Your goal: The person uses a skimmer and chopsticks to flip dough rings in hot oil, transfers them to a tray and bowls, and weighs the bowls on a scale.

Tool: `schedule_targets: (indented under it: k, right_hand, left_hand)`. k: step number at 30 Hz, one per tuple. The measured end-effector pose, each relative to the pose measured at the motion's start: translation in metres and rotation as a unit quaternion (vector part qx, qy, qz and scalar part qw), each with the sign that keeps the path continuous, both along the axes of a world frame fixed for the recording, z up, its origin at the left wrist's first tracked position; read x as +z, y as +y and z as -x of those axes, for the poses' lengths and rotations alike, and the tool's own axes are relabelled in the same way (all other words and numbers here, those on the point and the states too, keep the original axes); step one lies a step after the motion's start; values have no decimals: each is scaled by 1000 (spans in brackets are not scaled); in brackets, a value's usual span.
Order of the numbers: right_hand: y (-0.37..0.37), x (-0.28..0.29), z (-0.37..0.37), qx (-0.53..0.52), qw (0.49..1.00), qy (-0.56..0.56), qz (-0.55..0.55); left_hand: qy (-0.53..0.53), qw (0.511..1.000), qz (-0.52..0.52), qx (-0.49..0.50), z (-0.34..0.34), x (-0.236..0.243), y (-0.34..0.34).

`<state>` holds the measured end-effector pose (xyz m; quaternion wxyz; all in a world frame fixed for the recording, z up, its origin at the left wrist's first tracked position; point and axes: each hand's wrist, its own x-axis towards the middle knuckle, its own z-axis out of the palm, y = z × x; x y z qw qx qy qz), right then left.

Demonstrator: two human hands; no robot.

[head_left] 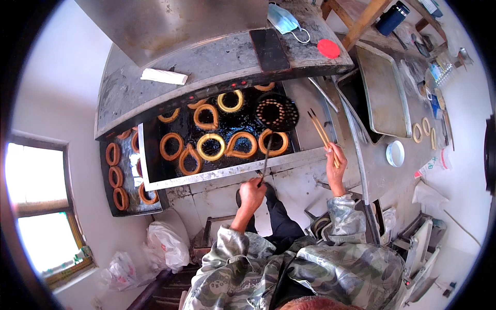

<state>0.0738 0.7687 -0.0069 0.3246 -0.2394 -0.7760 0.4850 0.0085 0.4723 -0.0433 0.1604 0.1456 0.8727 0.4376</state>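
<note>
The handle of a skimmer [272, 110] is gripped in the closed left hand [252, 193]; chopsticks [321, 132] are held in the closed right hand [336, 159]. Dough rings [200, 148] are seen in the dark liquid of the fryer [217, 173], some nearly touching. Neighbouring rings could be snagged or bent by a wide sweep; hot splashes could be caused by a dropped skimmer.

Head-worn fisheye, from above, facing steeply down over the wearer's camouflage sleeves [347, 219] onto the fryer [222, 172]. Fairly near; wide enough to catch window [44, 207] left, tabletop [383, 179] right.
</note>
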Motion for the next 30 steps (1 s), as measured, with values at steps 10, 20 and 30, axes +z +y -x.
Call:
schedule_targets:
  k: [10, 20, 30]
  right_hand:
    - [42, -61, -42, 148, 927, -168, -302]
    - [72, -124, -52, 269, 846, -247, -389]
    - [72, -113, -60, 246, 828, -296, -408]
  left_hand:
    - [2, 1000, -6, 14, -61, -59, 127]
    - [-75, 985, 125, -93, -94, -106, 174]
    - [-98, 988, 101, -69, -80, -79, 131]
